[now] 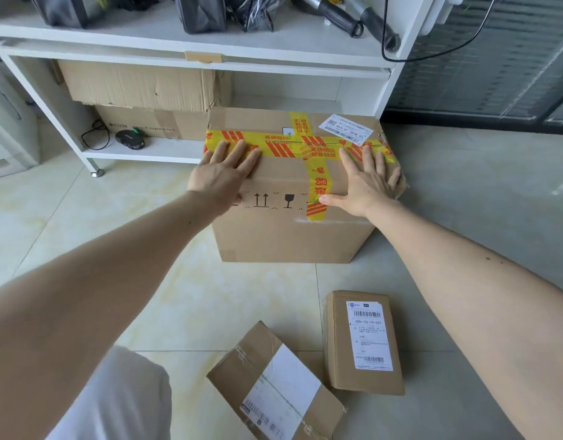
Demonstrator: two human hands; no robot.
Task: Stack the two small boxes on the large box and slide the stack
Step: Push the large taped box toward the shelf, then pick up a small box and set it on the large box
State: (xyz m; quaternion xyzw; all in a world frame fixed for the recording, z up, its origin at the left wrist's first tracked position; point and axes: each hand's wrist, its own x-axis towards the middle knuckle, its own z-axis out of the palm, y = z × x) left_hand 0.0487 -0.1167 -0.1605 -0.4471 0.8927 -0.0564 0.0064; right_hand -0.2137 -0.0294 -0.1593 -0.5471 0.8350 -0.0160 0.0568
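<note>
On a pale tiled floor before a white shelf unit, the large box, bound in yellow-and-red tape, stood upright. The left hand and right hand lay flat and spread on its top near edge. Two small boxes lay on the floor nearer the camera, unstacked.

Storage corner of a home or small office

A white metal shelf unit stands on pale floor tiles; cardboard cartons sit on its lowest level, black bags and handled tools on the level above.
</note>
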